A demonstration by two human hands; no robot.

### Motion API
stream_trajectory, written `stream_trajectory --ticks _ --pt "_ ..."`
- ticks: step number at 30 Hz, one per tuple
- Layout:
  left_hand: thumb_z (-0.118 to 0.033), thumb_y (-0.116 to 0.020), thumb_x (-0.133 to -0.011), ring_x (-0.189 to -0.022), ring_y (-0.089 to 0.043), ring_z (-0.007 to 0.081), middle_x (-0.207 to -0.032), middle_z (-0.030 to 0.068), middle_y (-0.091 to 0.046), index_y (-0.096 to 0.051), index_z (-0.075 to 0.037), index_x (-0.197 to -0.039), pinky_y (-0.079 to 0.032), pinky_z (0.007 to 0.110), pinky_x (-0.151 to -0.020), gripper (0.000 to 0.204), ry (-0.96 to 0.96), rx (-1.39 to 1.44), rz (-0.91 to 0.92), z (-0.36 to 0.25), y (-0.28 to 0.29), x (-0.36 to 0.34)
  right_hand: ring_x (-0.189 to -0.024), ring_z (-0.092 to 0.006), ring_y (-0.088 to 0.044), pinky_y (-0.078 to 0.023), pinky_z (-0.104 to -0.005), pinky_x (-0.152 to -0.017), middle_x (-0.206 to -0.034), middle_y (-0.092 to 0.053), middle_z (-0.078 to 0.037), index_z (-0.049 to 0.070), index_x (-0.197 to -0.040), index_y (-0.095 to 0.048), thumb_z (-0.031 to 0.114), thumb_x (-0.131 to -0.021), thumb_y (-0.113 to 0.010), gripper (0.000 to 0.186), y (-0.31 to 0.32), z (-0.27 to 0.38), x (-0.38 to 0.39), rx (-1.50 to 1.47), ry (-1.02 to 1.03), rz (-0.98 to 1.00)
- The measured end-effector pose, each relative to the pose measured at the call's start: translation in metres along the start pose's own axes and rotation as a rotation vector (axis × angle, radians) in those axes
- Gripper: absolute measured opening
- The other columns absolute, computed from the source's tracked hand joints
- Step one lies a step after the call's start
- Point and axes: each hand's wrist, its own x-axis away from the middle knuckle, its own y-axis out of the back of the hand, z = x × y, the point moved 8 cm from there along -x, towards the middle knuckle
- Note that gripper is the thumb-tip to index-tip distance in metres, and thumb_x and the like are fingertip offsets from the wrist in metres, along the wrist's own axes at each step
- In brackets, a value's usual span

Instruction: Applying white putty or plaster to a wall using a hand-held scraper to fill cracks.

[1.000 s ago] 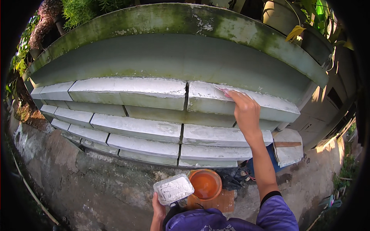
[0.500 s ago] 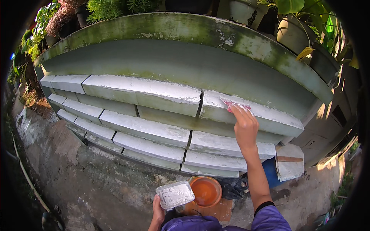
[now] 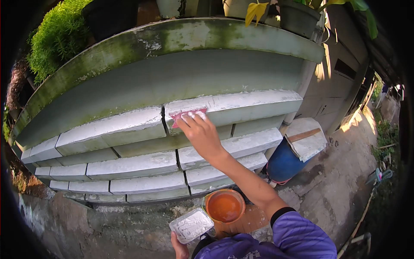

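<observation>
Both hands are occupied at the curved, green-stained masonry wall [image 3: 185, 77]. On its white-coated upper right block [image 3: 254, 101], light, even strokes should suit. Left hand [image 3: 180, 249] grips the tub of white paste [image 3: 192, 225], best kept level; right hand [image 3: 200, 136] pinches the pink spreader [image 3: 176, 117] at that block's left end, edge best held flat.

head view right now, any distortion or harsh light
Head view: fisheye bows the mossy top ledge, corners go black; head view: hard sunlit patches on the ground at right, while the right hand and pink scraper sit in soft shade.
</observation>
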Motion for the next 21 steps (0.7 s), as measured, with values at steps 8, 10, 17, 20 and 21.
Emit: stream_trajectory --ticks 8,10,17,20,21 --pt "-0.052 -0.042 -0.104 -0.142 -0.041 0.0259 -0.152 0.0084 -0.047 -0.040 -0.006 -0.152 -0.031 0.044 -0.118 0.066 -0.075 -0.076 0.057 0.024 0.046 -0.039 -0.107 -0.0292 -0.066 -0.053 -0.0444 -0.096 -0.117 -0.069 -0.011 0.006 -0.114 -0.070 0.005 -0.080 -0.067 0.034 0.046 -0.008 0.053 -0.033 -0.049 -0.246" --pt "-0.051 -0.042 -0.104 -0.142 -0.041 0.0265 -0.153 0.0089 -0.046 -0.040 -0.006 -0.152 -0.031 0.045 -0.118 0.066 -0.049 -0.074 0.065 0.025 0.038 -0.039 -0.108 -0.0316 -0.065 -0.053 -0.0459 -0.095 -0.117 -0.068 -0.012 0.005 -0.114 -0.069 0.003 -0.080 -0.066 0.034 0.041 -0.047 0.041 0.011 -0.108 -0.242" --pt "-0.051 -0.042 -0.104 -0.142 -0.040 0.0265 -0.154 0.0089 -0.045 -0.038 -0.005 -0.153 -0.029 0.045 -0.119 0.067 -0.033 -0.109 0.112 0.036 0.037 -0.045 -0.105 -0.0315 -0.066 -0.054 -0.0437 -0.091 -0.111 -0.070 -0.012 0.003 -0.108 -0.071 0.000 -0.078 -0.067 0.031 0.056 -0.064 0.074 -0.038 -0.126 -0.160" --pt "-0.052 -0.042 -0.104 -0.143 -0.039 0.0262 -0.154 0.0089 -0.045 -0.039 -0.005 -0.153 -0.028 0.044 -0.119 0.068 -0.027 -0.109 0.117 0.037 0.028 -0.038 -0.104 -0.0303 -0.066 -0.054 -0.0420 -0.089 -0.110 -0.070 -0.011 0.004 -0.106 -0.071 0.000 -0.077 -0.067 0.030 0.074 -0.077 0.071 -0.021 -0.120 -0.214" --pt "-0.052 -0.042 -0.104 -0.143 -0.039 0.0262 -0.154 0.0089 -0.045 -0.039 -0.005 -0.153 -0.028 0.044 -0.119 0.068 -0.027 -0.111 0.115 0.040 0.032 -0.040 -0.103 -0.0298 -0.066 -0.054 -0.0416 -0.089 -0.110 -0.070 -0.010 0.004 -0.106 -0.071 0.001 -0.076 -0.067 0.030 0.079 -0.083 0.068 0.006 -0.122 -0.241"
